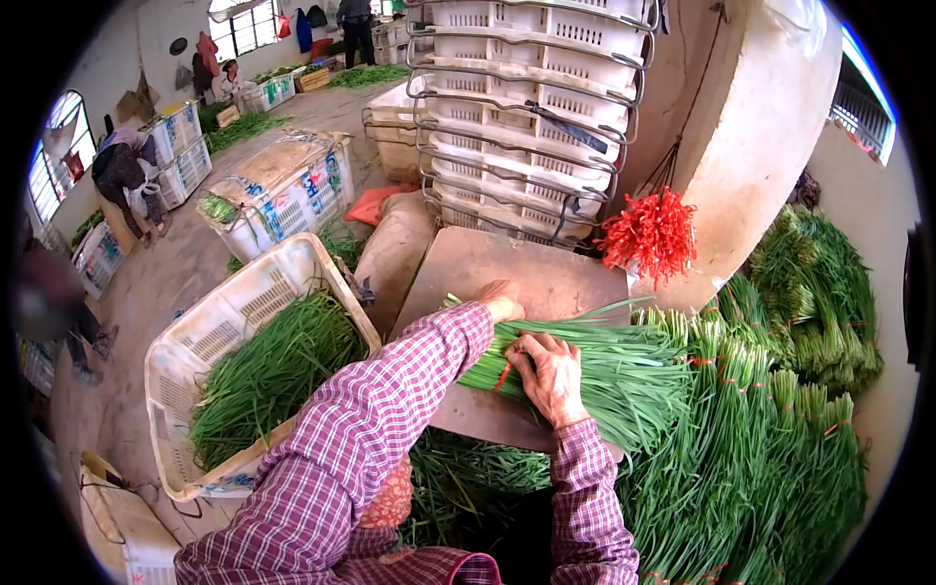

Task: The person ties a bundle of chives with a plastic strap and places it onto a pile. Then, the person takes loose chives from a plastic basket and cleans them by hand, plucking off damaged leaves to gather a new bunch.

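A bunch of long green leaves that look like garlic chives (624,375) lies across a brown board (546,278), leaf tips to the right. Around its left part runs a thin red tie (503,377). My right hand (552,378) rests on top of the bunch beside the tie, fingers curled and thumb close to the index finger. At the far side of the bunch's left end is my left hand (500,298); most of its fingers are hidden. Red ties (650,234) hang in a thick cluster beyond the board.
Tied bunches (751,458) are stacked at the right, more (814,292) behind. A white crate (161,390) of loose greens stands left. Crates (531,127) with metal handles tower behind the board. Loose leaves (468,487) lie below it. A person (127,171) bends at far left.
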Available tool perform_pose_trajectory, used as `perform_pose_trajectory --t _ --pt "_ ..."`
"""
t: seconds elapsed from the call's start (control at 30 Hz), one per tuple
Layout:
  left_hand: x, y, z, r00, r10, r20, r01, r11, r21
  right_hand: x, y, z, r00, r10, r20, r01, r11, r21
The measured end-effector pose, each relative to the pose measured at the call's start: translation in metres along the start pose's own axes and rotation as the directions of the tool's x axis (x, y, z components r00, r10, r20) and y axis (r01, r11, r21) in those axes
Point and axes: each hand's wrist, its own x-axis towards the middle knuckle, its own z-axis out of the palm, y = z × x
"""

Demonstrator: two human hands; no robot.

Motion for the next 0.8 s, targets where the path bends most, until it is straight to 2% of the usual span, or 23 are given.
perform_pose_trajectory --t 0.07,0.13,0.23,0.3,0.37,0.47,0.6,0.7,0.77,0.8 --pt "0.000 -0.004 0.002 1.000 -0.008 -0.004 0.008 1.000 -0.023 0.000 -0.001 0.000 1.000 -0.021 -0.023 0.021 1.000 0.011" --pt "0.002 -0.011 0.005 0.995 0.087 -0.047 -0.092 0.988 -0.121 -0.001 -0.003 -0.002 1.000 -0.017 -0.016 0.017 1.000 0.007" --pt "0.016 -0.021 0.013 0.992 0.126 -0.023 -0.129 0.973 -0.191 -0.001 -0.006 -0.003 1.000 -0.010 -0.013 0.010 1.000 0.001" --pt "0.025 -0.025 0.018 0.984 0.175 -0.018 -0.175 0.973 -0.151 -0.003 -0.006 -0.002 1.000 -0.005 -0.011 0.005 1.000 0.000" --pt "0.023 -0.028 0.021 0.975 0.214 -0.057 -0.222 0.951 -0.218 -0.005 -0.004 0.002 0.992 -0.055 -0.114 0.061 0.997 0.050" --pt "0.011 -0.025 0.013 0.987 0.159 -0.039 -0.164 0.955 -0.246 -0.008 -0.008 0.003 0.993 -0.013 -0.117 0.020 0.998 0.057" --pt "-0.004 -0.025 0.004 0.984 0.165 -0.062 -0.176 0.943 -0.282 -0.009 -0.012 0.008 0.985 -0.022 -0.169 0.031 0.998 0.048" --pt "-0.002 -0.035 0.009 0.951 0.289 -0.106 -0.307 0.863 -0.400 -0.007 -0.017 0.008 0.982 0.017 -0.190 -0.010 0.999 0.037" --pt "0.001 -0.047 0.011 0.894 0.420 -0.155 -0.447 0.820 -0.358 -0.004 -0.025 0.006 0.972 -0.007 -0.235 0.029 0.995 0.091" --pt "-0.003 -0.050 0.011 0.900 0.394 -0.188 -0.435 0.849 -0.301 -0.002 -0.024 0.013 0.956 -0.061 -0.288 0.089 0.992 0.088"
